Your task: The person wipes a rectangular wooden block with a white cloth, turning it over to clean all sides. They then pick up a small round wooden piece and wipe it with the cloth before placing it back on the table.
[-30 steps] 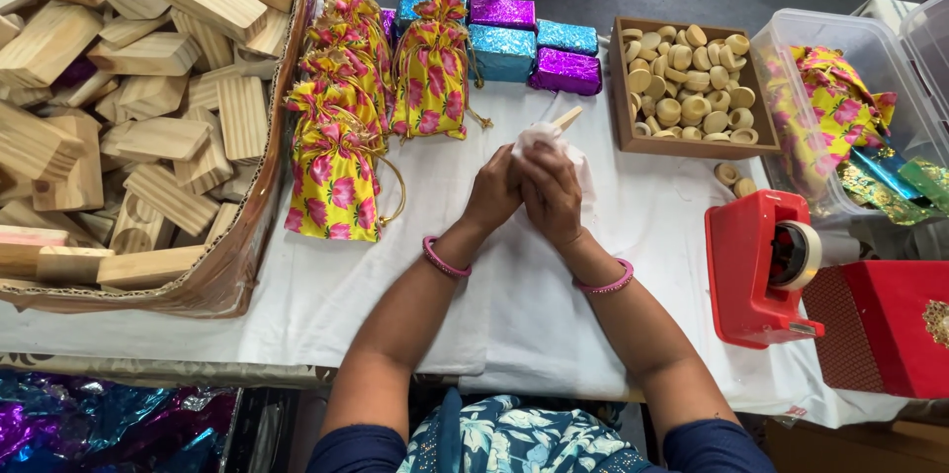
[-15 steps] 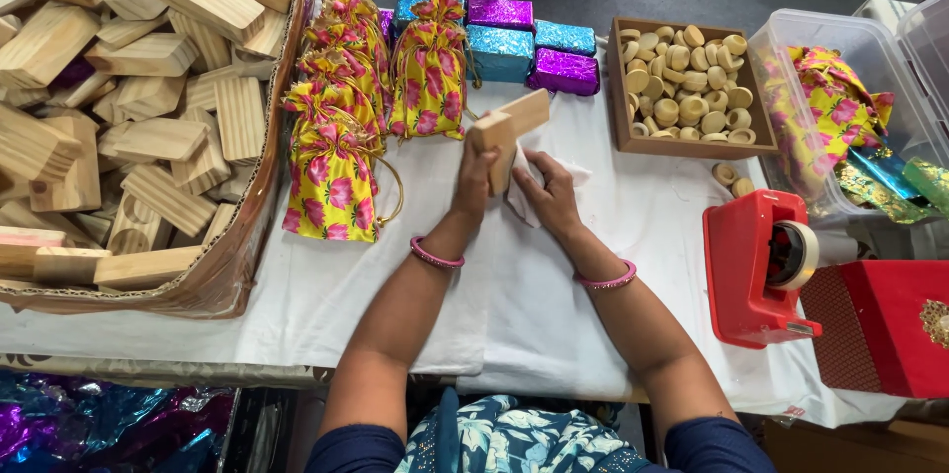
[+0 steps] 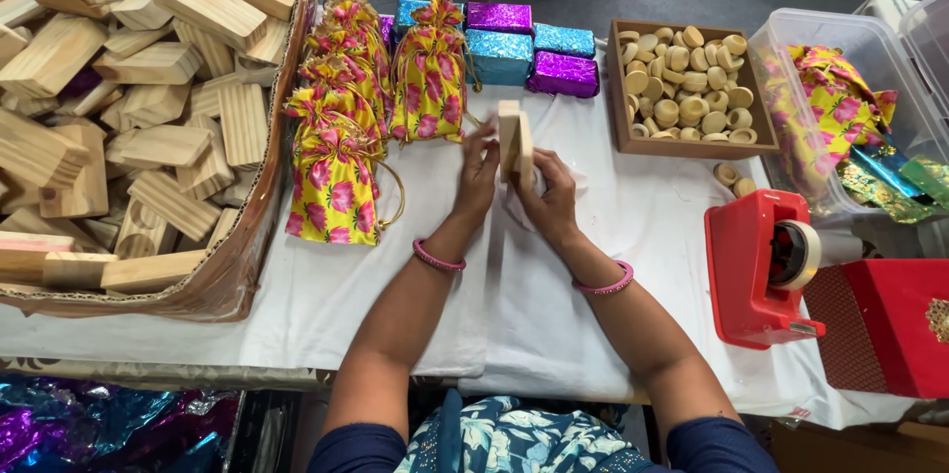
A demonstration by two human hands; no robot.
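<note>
One wooden block [image 3: 514,142] stands on edge above the white tablecloth [image 3: 326,285], gripped between the left hand [image 3: 479,176] and the right hand [image 3: 550,198], both closed on it, with crumpled white paper [image 3: 573,181] just beside the right hand. Behind lie four glittery wrapped boxes [image 3: 499,53], two blue and two purple; roughly six floral drawstring pouches [image 3: 334,181]; one wooden tray of round discs [image 3: 687,87]; one red tape dispenser [image 3: 761,265]. Half a second earlier the block lay tilted flat across the hands; now it is turned upright
</note>
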